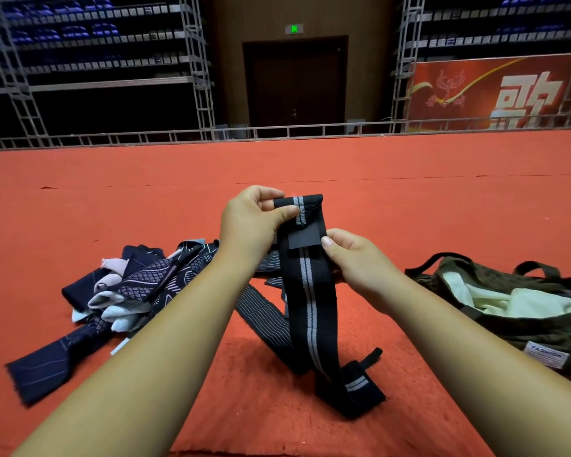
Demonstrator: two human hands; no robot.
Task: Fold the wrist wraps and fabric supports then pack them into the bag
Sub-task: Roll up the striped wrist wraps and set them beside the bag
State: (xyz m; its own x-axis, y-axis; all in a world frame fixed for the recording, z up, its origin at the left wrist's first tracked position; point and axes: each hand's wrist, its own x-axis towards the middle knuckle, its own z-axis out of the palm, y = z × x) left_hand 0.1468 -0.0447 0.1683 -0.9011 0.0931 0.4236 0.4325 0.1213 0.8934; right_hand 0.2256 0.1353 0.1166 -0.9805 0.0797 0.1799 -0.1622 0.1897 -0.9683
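Pinching wrist wrap's (310, 291) top with left hand (249, 222), its edge below with right hand (353, 258); fabric supports (139, 285) left, bag (541, 334) right.

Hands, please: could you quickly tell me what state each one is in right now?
Left hand: closed, pinching the folded top end of the black wrist wrap.
Right hand: closed, holding the same wrap's edge lower down.

Black wrist wrap (307, 291) (grey centre stripes), olive bag (521, 328), red carpet (277, 166).
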